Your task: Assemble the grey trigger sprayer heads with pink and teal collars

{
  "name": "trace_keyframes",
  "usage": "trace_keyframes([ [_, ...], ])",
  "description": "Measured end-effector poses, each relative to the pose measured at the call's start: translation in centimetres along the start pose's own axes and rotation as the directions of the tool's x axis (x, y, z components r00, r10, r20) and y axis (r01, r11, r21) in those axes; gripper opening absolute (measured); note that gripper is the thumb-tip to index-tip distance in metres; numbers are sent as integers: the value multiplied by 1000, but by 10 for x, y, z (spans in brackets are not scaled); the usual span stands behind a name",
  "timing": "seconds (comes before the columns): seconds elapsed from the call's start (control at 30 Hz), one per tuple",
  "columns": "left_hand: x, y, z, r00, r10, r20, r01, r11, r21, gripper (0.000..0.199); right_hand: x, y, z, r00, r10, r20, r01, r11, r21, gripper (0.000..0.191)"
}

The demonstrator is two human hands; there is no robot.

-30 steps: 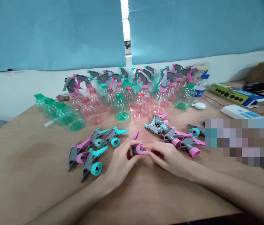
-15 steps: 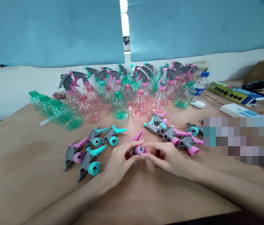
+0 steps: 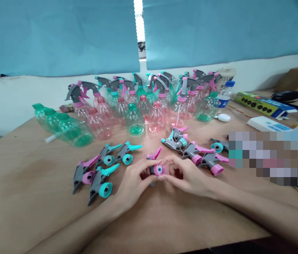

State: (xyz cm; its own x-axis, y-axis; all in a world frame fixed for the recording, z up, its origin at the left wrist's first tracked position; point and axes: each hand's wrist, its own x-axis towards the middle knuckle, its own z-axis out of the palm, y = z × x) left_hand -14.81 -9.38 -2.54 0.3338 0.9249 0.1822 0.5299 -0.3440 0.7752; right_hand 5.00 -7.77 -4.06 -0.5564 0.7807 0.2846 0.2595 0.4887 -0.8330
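Head view: your left hand (image 3: 135,180) and right hand (image 3: 188,176) clench a pink-and-grey trigger sprayer head (image 3: 158,170) at lower middle, over the counter (image 3: 32,176); a loose grip could drop it among nearby sprayer heads (image 3: 192,152).

I'm holding a grey trigger spray head (image 3: 156,170) with a pink collar between my left hand (image 3: 134,183) and my right hand (image 3: 188,176), just above the wooden table (image 3: 32,183). Teal-trimmed spray heads (image 3: 99,185) are lying to the left of my hands, and pink-trimmed spray heads (image 3: 209,164) to the right. Pink plastic bottles (image 3: 156,118) are standing beyond them, while green plastic bottles (image 3: 71,128) are lying at far left.
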Motion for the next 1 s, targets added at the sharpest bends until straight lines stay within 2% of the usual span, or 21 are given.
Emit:
trace_keyframes([
  [0.2, 0, 3, -1, 1000, 6, 9, -6, 999, 31, 25, 3, -2, -4, 998, -43, 49, 40, 998, 44, 17],
  [0.4, 0, 4, 1, 999, 29, 16, -29, 1000, 3, 22, 4, 0, -4, 995, -95, 12, 95, 995, -29, 14],
  [0.57, 2, 4, 1, 1000, 14, 17, -14, 1000, -12, 22, 6, 1, -4, 986, -162, 38, 165, 980, -110, 18],
  [0.83, 1, 9, 1, 997, 54, 64, -57, 997, 48, 21, 5, -5, -2, 991, -129, 28, 131, 981, -139, 20],
  [1.0, 2, 3, 1, 999, 25, 20, -25, 1000, 2, 21, 4, -3, 2, 995, -103, 13, 104, 992, -68, 29],
])
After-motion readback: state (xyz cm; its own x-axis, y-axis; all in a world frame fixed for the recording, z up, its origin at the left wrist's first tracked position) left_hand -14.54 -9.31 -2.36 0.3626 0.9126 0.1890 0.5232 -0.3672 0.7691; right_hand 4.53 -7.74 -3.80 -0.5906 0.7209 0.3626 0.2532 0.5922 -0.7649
